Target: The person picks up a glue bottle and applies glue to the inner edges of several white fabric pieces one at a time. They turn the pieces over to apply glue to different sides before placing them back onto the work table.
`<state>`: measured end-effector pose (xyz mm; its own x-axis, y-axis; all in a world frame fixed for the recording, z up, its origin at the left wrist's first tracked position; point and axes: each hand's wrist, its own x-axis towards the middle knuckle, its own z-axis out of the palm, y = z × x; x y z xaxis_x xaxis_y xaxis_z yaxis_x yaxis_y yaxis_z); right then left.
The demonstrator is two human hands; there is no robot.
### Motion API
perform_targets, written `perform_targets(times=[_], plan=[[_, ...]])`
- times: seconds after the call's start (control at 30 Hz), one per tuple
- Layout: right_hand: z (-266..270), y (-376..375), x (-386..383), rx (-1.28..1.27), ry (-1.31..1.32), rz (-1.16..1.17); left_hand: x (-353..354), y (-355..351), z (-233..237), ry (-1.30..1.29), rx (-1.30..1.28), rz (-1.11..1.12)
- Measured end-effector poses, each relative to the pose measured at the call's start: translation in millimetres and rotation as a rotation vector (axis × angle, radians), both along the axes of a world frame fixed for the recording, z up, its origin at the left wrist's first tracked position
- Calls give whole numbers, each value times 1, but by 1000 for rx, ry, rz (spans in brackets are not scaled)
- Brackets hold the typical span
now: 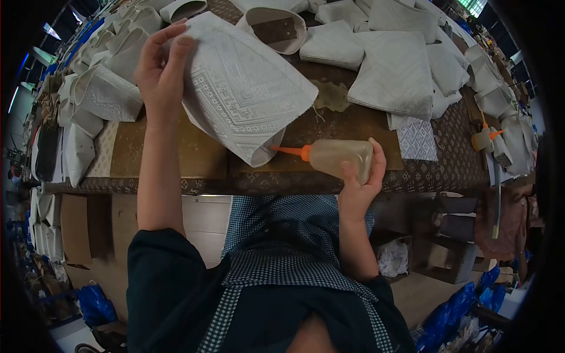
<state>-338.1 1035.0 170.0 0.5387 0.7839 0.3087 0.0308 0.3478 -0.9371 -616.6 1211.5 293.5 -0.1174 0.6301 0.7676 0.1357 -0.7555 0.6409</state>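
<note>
White patterned piece (pixel 247 94), centre to upper left of the frame, raised at a slant above the table; its upper edge is pinched between the thumb and fingers of the left hand (pixel 162 76), and its lower corner curls into an open fold. The right hand (pixel 363 191), lower right of centre, is wrapped around a squeeze bottle (pixel 335 157), whose orange nozzle (pixel 291 151) points left at the fold; whether the tip touches cannot be told. Likely faults: too firm a squeeze could blot the patterned face, the nozzle being so near; with only 1 hand on the piece, its free lower end could swing into the tip; a loose thread (pixel 319 114) at its right corner could catch in wet liquid. Surroundings: a brown board (pixel 368 132) lies below, with a pale stain-like patch (pixel 332 97). An open ring-shaped piece (pixel 300 32) and a stack of white pieces (pixel 394 70) crowd the space behind and to the right, limiting sideways movement. Farther right are a patterned sheet (pixel 418 141), a 2nd bottle (pixel 481 141) and, at the frame's right side, another person (pixel 503 217). More white pieces (pixel 109 97) fill the upper left.
</note>
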Motion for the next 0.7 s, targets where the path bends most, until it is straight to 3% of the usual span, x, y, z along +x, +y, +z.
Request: perform_targets(times=[0.17,0.47,0.57,0.7], plan=[[-7,-3,5,7,-26,-4,-1,6,-5,79,1,96],[-16,-6,4,1,7,-6,-13,7,-5,188,-126,-3],[-19,-6,3,6,3,-9,-15,-2,3,269,-264,48],[-24,-9,3,-2,13,12,-9,-6,8,262,-235,58]])
